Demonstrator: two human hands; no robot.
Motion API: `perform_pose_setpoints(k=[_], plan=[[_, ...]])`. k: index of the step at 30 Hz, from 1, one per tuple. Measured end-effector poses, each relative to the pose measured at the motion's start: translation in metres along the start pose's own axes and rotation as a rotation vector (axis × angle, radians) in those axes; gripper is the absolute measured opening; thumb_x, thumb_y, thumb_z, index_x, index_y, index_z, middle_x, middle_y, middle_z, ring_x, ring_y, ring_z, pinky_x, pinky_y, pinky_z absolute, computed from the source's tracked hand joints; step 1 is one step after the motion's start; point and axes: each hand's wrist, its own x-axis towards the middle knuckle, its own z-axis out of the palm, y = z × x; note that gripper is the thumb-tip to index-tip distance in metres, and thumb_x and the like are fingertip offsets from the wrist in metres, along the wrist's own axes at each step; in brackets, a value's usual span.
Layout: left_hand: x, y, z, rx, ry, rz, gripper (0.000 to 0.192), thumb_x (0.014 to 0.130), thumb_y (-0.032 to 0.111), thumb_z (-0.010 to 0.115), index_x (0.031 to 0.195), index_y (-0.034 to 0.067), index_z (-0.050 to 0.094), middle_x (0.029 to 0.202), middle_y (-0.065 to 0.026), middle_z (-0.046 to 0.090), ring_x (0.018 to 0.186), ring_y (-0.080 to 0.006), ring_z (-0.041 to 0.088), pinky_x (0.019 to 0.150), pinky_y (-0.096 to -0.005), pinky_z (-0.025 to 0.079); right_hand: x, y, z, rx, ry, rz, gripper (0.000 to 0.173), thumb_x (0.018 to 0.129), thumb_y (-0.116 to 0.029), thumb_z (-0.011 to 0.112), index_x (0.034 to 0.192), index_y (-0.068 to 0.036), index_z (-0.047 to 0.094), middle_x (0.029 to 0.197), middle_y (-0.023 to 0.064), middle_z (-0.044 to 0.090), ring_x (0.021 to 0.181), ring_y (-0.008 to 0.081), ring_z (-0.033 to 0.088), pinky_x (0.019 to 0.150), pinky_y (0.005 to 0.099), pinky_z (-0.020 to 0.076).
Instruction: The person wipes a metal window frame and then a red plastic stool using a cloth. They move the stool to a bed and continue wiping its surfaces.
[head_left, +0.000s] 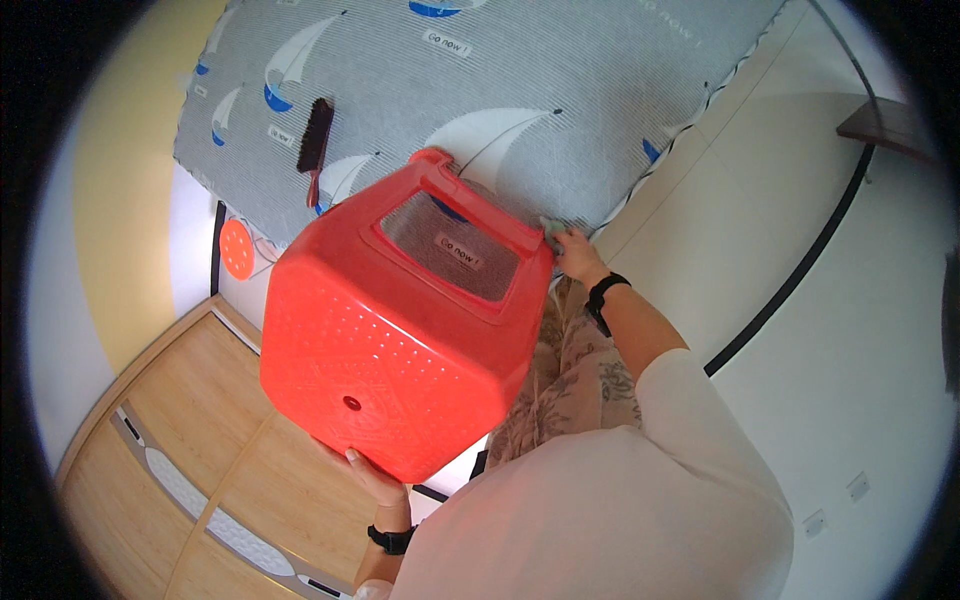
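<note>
A red plastic stool (405, 322) is tilted over the edge of a bed, its dimpled seat with a small centre hole turned towards me. My left hand (379, 480) supports the seat's lower edge, with some fingers hidden behind it. At the end of a leg, beside the open side panel, my right hand (577, 255) holds a greyish-green cloth (553, 232) against the red plastic. A dark-bristled brush (315, 142) with a reddish-brown handle lies on the grey bedspread (375, 82), left of the stool.
The bedspread bears sailboat prints. A round orange-red object (238, 250) is beyond the bed's left corner. Wooden sliding wardrobe doors (240, 480) stand at lower left. A white wall (847, 322) with a dark skirting strip is on the right, below a dark brown shelf (885, 131).
</note>
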Motion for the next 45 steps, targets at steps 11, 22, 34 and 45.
perform_pose_setpoints(k=[11,22,34,45], plan=[[0.001,-0.006,-0.006,0.013,-0.038,-0.006,0.084,0.1,0.056,0.045,0.16,0.01,0.008,0.164,-0.0156,0.014,0.148,-0.0341,0.024,0.116,-0.0505,0.032,-0.025,-0.014,-0.011,0.275,-0.12,0.136,0.062,0.086,-0.015,0.061,0.146,-0.007,0.046,0.138,0.0277,0.054,0.125,0.0403,0.054,0.104,0.0419,0.045],[0.008,-0.029,-0.02,-0.118,-0.077,0.127,0.073,0.104,0.042,0.046,0.159,0.009,0.01,0.163,-0.014,0.019,0.147,-0.0302,0.026,0.119,-0.0464,0.027,-0.105,-0.067,-0.02,0.419,0.048,-0.035,0.068,0.084,-0.023,0.067,0.146,-0.005,0.045,0.141,0.0281,0.045,0.13,0.0419,0.046,0.108,0.0443,0.0407],[0.012,-0.033,-0.017,-0.09,-0.027,0.201,0.073,0.104,0.039,0.048,0.158,0.005,0.011,0.16,-0.0174,0.022,0.144,-0.03,0.029,0.118,-0.0437,0.027,-0.205,-0.155,-0.045,0.557,0.234,-0.283,0.067,0.08,-0.018,0.069,0.14,0.0,0.045,0.136,0.0236,0.048,0.125,0.0377,0.051,0.105,0.0422,0.042],[0.015,-0.041,-0.017,-0.098,0.019,0.232,0.07,0.104,0.032,0.049,0.157,0.003,0.013,0.159,-0.0177,0.025,0.143,-0.0302,0.031,0.118,-0.0415,0.027,-0.25,-0.174,-0.02,0.352,0.555,-0.68,0.041,0.074,-0.001,0.07,0.114,-0.002,0.064,0.125,0.0164,0.053,0.113,0.0355,0.057,0.094,0.0399,0.0489]])
